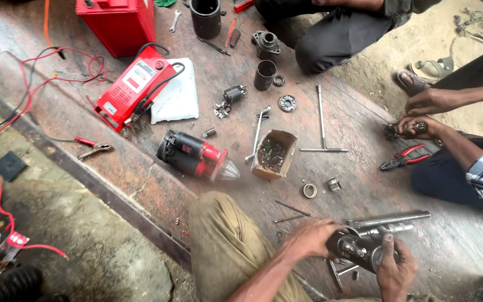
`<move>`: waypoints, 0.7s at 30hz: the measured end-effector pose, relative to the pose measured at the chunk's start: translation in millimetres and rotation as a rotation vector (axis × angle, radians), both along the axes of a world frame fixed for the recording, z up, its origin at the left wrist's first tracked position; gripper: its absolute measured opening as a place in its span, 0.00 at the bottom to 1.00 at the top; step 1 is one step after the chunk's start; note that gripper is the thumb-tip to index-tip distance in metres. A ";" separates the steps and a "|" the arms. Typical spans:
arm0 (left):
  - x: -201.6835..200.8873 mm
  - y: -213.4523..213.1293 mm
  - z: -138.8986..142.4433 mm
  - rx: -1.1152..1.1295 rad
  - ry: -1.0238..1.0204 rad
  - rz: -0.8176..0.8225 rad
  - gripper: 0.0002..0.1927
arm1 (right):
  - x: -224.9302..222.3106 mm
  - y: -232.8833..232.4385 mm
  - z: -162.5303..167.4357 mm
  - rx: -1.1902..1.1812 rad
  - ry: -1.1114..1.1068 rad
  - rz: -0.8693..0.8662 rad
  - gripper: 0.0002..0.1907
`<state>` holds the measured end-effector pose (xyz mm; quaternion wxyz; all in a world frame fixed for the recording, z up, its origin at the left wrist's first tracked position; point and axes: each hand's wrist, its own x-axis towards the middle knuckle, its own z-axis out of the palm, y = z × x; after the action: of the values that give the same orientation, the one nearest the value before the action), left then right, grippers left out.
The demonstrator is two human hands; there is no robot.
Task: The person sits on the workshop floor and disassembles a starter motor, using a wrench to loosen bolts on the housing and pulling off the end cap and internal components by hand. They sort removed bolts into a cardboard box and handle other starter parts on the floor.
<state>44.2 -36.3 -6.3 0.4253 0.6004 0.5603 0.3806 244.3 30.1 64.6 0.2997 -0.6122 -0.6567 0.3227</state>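
A dark motor part point(359, 251) is held nearest the camera, at the near edge of the floor plate point(465, 235), just beside the knee. It is gripped from the left by the left hand point(311, 237), fingers wrapped round its end, and from below by the right hand point(395, 268), closed about its body. A steel shaft point(389, 219) lies touching it on the far side. Further in lie a red-and-black motor point(197, 156), a small box point(274, 154) of parts, a T-wrench point(322, 126) and red pliers point(403, 159). At the right edge, another person's hands point(426, 114) are busy with a small piece (too small to identify). The part could probably slip, its surface looking greasy, and roll against the shaft. Loose rods point(293, 211) near the left hand might be knocked away.
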 end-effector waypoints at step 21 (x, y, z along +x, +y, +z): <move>-262.0 -108.2 139.8 0.080 0.397 0.868 0.42 | 16.7 -15.8 31.5 -0.027 -0.023 0.055 0.11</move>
<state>-217.9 -144.5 133.4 0.0886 0.3880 0.8145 0.4222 260.9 14.4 96.2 0.2748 -0.6017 -0.6721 0.3327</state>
